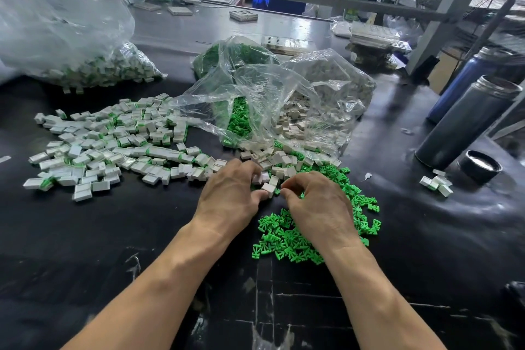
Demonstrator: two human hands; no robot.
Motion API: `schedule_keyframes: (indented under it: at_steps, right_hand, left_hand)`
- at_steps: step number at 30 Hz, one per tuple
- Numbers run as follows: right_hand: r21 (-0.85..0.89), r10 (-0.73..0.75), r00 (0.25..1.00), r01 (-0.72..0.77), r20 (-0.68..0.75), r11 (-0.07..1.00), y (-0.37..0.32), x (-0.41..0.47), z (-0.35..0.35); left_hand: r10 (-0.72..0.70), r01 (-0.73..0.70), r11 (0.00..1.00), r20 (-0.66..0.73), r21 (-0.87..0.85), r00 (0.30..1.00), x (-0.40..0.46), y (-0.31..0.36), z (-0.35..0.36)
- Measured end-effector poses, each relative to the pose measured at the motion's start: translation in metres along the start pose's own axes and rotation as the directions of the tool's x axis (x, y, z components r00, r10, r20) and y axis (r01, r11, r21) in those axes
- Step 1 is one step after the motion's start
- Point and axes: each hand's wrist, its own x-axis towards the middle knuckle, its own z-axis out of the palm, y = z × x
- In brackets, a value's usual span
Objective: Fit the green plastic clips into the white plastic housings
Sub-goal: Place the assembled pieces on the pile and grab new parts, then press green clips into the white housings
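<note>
My left hand (pixel 230 193) pinches a white housing (pixel 268 189) at mid-table, where the loose housings (pixel 279 163) meet the green clips (pixel 295 239). My right hand (pixel 315 207) curls over the clips; whether it holds one I cannot tell. I judge I'm mating a pair; next, line the clip up and press it home

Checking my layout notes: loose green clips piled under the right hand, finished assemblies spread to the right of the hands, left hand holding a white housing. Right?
One error: the finished assemblies lie to the left of the hands, per the head view. The green clips are under the right hand, and the left hand pinches a white housing.
</note>
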Motion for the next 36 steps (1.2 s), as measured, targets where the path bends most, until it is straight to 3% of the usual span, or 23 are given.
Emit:
schedule_keyframes:
  at_steps: [16,22,26,31,36]
  right_hand:
    - [-0.116,-0.067,0.998,0.068,0.007,0.991,-0.002,0.003,0.010]
    - [-0.125,-0.054,0.998,0.056,0.019,0.991,-0.003,0.005,0.010]
    - [-0.044,-0.043,0.998,0.045,0.049,0.998,0.003,0.006,-0.004]
    - [0.040,-0.048,0.971,0.039,0.233,0.998,0.010,0.000,-0.021]
    - [0.045,-0.070,0.953,0.059,0.296,0.997,0.010,-0.001,-0.023]
  left_hand:
    - [0.064,-0.056,0.996,0.109,-0.073,0.992,-0.002,0.003,-0.004]
    - [0.031,-0.008,0.978,0.106,-0.210,0.994,-0.002,0.003,-0.005]
    - [-0.030,0.056,0.926,0.075,-0.372,0.997,0.000,0.001,-0.006]
    - [-0.105,0.160,0.775,0.124,-0.612,0.987,0.000,0.003,-0.009]
    - [-0.098,0.148,0.727,0.111,-0.671,0.989,-0.003,0.006,-0.010]
